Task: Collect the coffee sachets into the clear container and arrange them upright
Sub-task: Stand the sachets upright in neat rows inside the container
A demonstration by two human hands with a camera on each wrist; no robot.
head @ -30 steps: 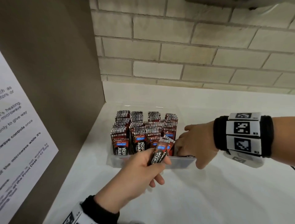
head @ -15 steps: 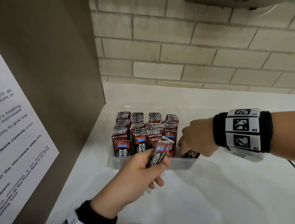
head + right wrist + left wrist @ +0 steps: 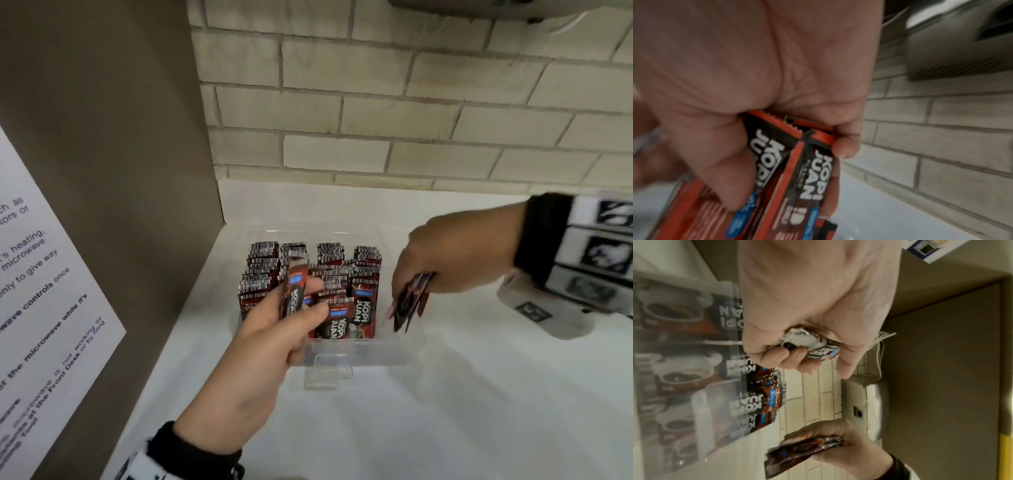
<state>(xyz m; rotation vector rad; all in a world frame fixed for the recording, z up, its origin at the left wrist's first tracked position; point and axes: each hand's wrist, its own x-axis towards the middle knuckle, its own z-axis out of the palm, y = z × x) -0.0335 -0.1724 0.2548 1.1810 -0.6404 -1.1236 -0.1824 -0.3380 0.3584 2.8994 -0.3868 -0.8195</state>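
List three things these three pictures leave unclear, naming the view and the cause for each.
1. Head view: the count of sachets in the right hand, motion-blurred.
2. Head view: the notice text, cut off by the left edge.
3. Left wrist view: the left hand sachet's print, covered by curled fingers.

Your head view looks down on the surface (image 3: 445, 411) from above. Both wrist views sit close, sharing the brick wall (image 3: 818, 394).

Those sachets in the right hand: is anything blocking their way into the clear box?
Nothing visible does. The right hand holds its sachets over the clear container's open right end, beside the upright sachets.
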